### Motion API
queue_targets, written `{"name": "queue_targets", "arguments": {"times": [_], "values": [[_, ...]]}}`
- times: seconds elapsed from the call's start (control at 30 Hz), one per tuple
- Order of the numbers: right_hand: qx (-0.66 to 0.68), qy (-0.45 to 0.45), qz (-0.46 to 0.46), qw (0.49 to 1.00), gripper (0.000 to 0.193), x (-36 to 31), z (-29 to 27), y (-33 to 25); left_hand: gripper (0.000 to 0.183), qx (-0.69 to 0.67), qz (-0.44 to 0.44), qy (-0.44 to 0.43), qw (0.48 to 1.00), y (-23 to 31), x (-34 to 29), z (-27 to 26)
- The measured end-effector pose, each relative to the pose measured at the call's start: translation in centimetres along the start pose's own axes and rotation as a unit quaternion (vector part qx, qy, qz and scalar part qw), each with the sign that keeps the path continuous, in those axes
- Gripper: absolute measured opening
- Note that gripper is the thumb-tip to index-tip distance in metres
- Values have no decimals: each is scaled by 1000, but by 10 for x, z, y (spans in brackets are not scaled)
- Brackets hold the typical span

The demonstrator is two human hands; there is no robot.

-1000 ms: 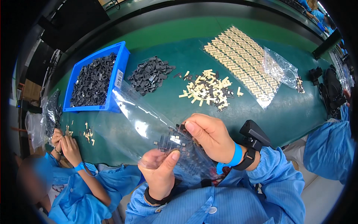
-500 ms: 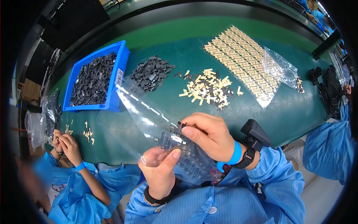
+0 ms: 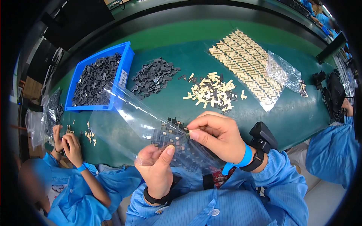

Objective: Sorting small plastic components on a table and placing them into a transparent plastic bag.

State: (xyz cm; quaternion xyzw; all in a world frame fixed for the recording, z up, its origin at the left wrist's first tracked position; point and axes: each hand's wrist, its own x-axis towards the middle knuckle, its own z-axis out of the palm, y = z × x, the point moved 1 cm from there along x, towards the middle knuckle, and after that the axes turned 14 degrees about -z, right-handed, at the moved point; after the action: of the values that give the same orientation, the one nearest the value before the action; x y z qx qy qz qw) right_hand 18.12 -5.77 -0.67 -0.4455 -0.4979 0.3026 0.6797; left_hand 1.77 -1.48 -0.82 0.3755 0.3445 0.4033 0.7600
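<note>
A clear plastic sheet or bag (image 3: 128,116) carrying many small black parts with pale tips (image 3: 164,136) hangs between my two hands in front of my body. My left hand (image 3: 156,165) is closed on it from below, thumb on top. Over the far right side of those parts, my right hand (image 3: 220,137) pinches thumb and forefinger together. A tiny pale and dark bit shows at those fingertips, too small to name. Beyond my hands lies a loose pile of cream and black pieces (image 3: 211,90).
A blue bin (image 3: 127,62) full of dark grey parts stands at left, beside a heap of similar parts (image 3: 155,77). A sheet of cream strips (image 3: 245,62) and a clear bag (image 3: 284,69) lie far right. At left, a co-worker's hands (image 3: 71,150) work over small cream pieces (image 3: 89,135).
My right hand has shifted slightly right and down. My left hand has moved a little left with the plastic, which now lies lower and flatter. The dark piece at my right fingertips no longer shows there.
</note>
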Motion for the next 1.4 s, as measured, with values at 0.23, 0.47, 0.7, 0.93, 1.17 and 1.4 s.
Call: {"name": "queue_targets", "arguments": {"times": [0.23, 0.47, 0.7, 0.93, 1.17, 1.4], "values": [[-137, 3, -18, 990, 8, 17, -23, -14, 21, 20, -57, 31, 998, 0, 2, -6], [-383, -63, -180, 904, 22, 30, -35, -19, 18, -38, -69, 23, 997, -3, 3, 9], [-93, -87, 33, 991, 19, 22, -3, -8, 19, -43, -57, -33, 997, -9, 0, 10], [-20, -48, 39, 998, 14, 18, -2, 5, 21, -32, -75, -39, 996, -7, -1, 8], [-161, -22, -62, 985, 13, 17, 3, 0, 25, -68, -92, -70, 991, -9, -5, 5], [-14, -13, 65, 998, 11, 15, 4, 8, 22, -123, -194, -78, 970, -5, 2, 8]]}}
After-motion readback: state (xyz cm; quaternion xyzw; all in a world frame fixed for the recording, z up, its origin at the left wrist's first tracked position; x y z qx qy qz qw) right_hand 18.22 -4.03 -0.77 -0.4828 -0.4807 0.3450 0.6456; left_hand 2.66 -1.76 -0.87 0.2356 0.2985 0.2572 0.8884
